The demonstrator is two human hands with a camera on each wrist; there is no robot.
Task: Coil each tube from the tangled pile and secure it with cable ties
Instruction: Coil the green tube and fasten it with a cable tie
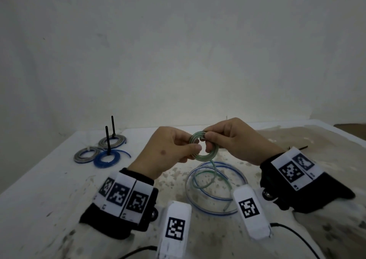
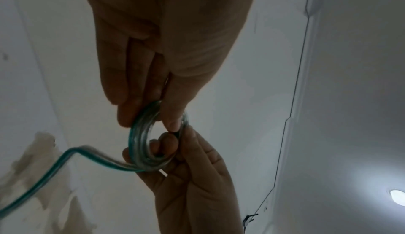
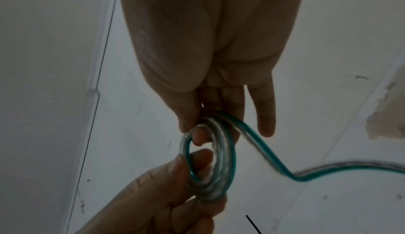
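Observation:
Above the table I hold a small coil of green-striped clear tube [image 1: 204, 149] between both hands. My left hand [image 1: 190, 146] pinches the coil's left side between thumb and fingers. My right hand [image 1: 209, 141] pinches its upper right side, with a finger through the ring. The wrist views show the same coil [image 2: 140, 144] [image 3: 221, 159] gripped by left hand [image 2: 157, 116] and right hand [image 3: 197, 127]. The tube's uncoiled tail [image 1: 210, 177] hangs from the coil onto the table. A loose blue-striped clear tube [image 1: 235, 171] lies in wide loops beneath.
Three coils lie at the table's [image 1: 49, 179] left: two grey ones [image 1: 112, 141] [image 1: 86, 155] and a blue one [image 1: 107, 158], two with upright black cable-tie tails. Spare black cable ties [image 1: 303, 146] lie at the right, behind my right wrist. A pale wall stands behind.

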